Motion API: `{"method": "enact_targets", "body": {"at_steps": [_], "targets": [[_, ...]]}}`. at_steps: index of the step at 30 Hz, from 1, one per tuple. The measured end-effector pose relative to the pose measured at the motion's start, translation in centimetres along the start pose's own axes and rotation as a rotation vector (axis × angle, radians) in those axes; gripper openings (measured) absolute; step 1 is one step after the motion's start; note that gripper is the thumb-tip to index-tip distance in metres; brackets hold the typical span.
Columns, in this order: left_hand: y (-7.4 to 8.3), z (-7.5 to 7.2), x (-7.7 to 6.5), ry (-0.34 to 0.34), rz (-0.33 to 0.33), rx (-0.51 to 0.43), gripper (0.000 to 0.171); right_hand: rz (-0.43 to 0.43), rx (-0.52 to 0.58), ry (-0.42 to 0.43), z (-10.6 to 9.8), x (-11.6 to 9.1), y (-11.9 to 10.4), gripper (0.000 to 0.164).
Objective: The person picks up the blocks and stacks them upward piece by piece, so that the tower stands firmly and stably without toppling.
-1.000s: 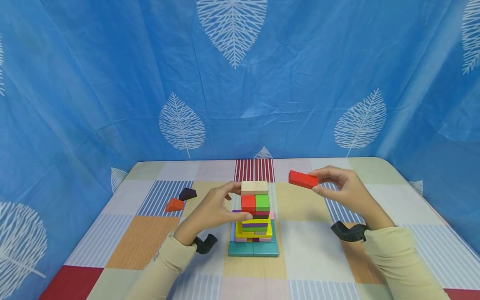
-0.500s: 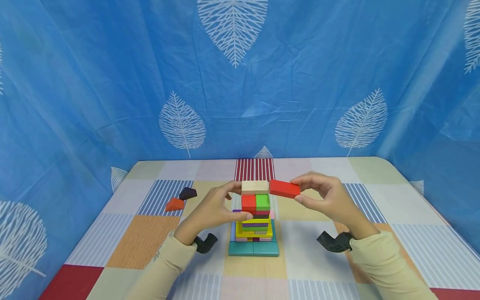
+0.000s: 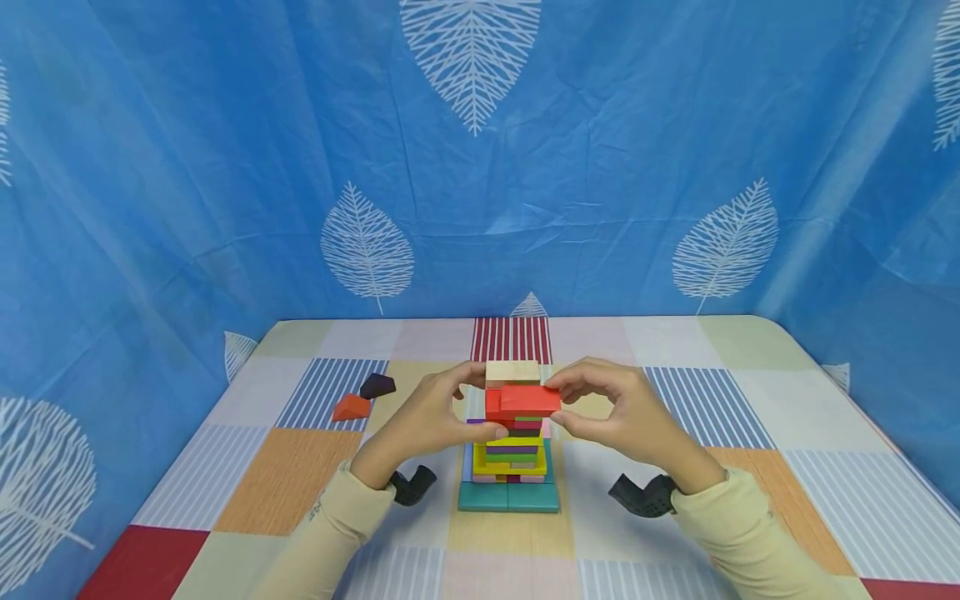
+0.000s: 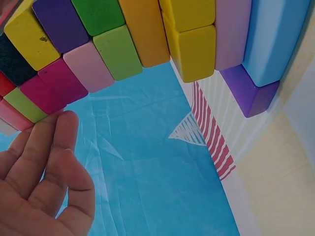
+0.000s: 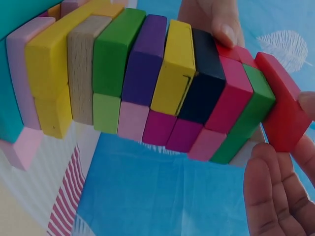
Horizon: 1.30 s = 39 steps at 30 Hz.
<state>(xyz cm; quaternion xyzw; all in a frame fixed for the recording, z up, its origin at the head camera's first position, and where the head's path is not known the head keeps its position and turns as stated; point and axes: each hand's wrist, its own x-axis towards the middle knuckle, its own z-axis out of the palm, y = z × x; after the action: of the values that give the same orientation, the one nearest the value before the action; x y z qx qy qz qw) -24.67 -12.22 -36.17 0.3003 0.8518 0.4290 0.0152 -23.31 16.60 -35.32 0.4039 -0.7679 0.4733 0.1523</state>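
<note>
A tower of colored wooden blocks stands on teal blocks mid-table. My left hand grips it near the top, thumb against the front and fingers reaching behind. In the left wrist view, those fingertips meet the far side of several blocks. My right hand pinches a long red block by its right end. The red block lies level across the upper front of the tower, just below a pale wood block. In the right wrist view, it is right at the tower's top.
An orange faceted block and a dark faceted block lie on the table left of the tower. A patchwork cloth covers the table. Behind it hangs a blue leaf-print curtain.
My right hand has carried the red block leftward and a little down, from the right side to the tower's upper front. The left hand keeps its grip in place.
</note>
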Motion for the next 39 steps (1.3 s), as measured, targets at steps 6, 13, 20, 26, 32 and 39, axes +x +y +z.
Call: {"method": "enact_targets", "body": {"at_steps": [6,13,20,26,32,39], "targets": [[0.1,-0.3,-0.1,0.018,0.011,0.021,0.087,-0.037,-0.015,-0.010,0.6,0.4,0.1,0.036],[0.5,-0.4,-0.3,0.050,0.023,-0.021,0.089,-0.060,-0.063,-0.007,0.8,0.7,0.3,0.038],[0.5,-0.2,-0.3,0.071,0.022,-0.019,0.078,-0.057,-0.093,-0.008,0.9,1.0,0.2,0.036],[0.5,-0.2,-0.3,0.073,0.002,-0.034,0.072,-0.029,-0.097,-0.015,1.0,1.0,0.2,0.035],[0.3,-0.7,-0.3,0.076,0.020,-0.029,0.081,0.007,-0.040,-0.012,0.8,1.0,0.5,0.039],[-1.8,-3.8,-0.5,0.170,0.046,-0.046,0.060,0.077,0.035,-0.006,0.5,0.9,1.5,0.054]]}}
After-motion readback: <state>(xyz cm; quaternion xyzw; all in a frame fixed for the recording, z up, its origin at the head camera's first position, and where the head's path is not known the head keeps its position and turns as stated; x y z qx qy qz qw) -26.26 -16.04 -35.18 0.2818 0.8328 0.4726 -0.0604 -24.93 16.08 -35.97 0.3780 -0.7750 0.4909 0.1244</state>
